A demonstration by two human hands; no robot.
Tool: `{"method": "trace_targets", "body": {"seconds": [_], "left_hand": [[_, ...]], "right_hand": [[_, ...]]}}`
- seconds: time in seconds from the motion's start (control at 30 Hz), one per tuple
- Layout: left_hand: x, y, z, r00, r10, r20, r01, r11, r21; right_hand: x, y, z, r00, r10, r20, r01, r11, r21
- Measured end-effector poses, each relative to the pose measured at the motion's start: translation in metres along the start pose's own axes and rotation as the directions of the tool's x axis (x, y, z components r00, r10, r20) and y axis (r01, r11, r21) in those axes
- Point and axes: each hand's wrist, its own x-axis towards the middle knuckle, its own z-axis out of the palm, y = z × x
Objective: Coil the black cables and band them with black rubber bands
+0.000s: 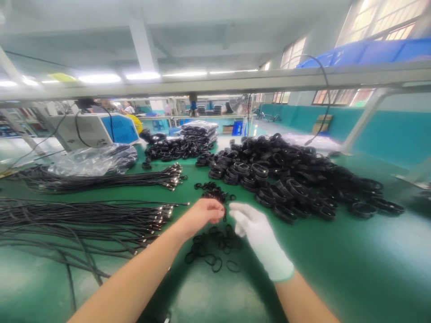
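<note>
My bare left hand (205, 213) is closed in a pinch over the middle of the green bench. A small black band (225, 216) hangs at its fingertips. Just right of it, my right hand (251, 226) wears a white glove, its fingers stretched towards the band and slightly parted, with nothing visible in them. Loose black bands (216, 264) lie scattered on the bench below both hands. Behind the fingers is a small heap of similar black bands (213, 190), partly hidden by my left hand.
Black cables with metal plugs (158, 217) lie in bundles at left. A big pile of coiled black cables (269, 168) covers the right rear. Clear plastic bags (97, 159) and a white-blue machine (101, 128) stand behind. A shelf beam (215, 83) crosses overhead.
</note>
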Motion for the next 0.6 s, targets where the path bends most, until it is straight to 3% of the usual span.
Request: {"method": "trace_targets", "body": {"seconds": [0.17,0.37,0.5,0.6], "left_hand": [[-0.016,0.005,0.006,0.997,-0.05,-0.054,0.041,0.987,-0.153],[-0.042,0.021,-0.02,0.985,-0.013,-0.175,-0.026,0.975,-0.219],[-0.053,0.009,-0.028,0.984,-0.033,-0.174,0.047,0.996,0.081],[-0.054,-0.009,-0.027,0.984,-0.068,-0.162,0.12,0.935,0.334]], "right_hand": [[0.0,0.008,0.005,0.993,-0.007,0.115,-0.022,0.967,0.255],[-0.004,0.006,0.001,0.964,-0.04,0.261,-0.083,0.892,0.445],[-0.007,0.0,0.001,0.958,-0.046,0.283,-0.09,0.889,0.449],[-0.006,0.004,0.002,0.968,-0.02,0.251,-0.083,0.915,0.396]]}}
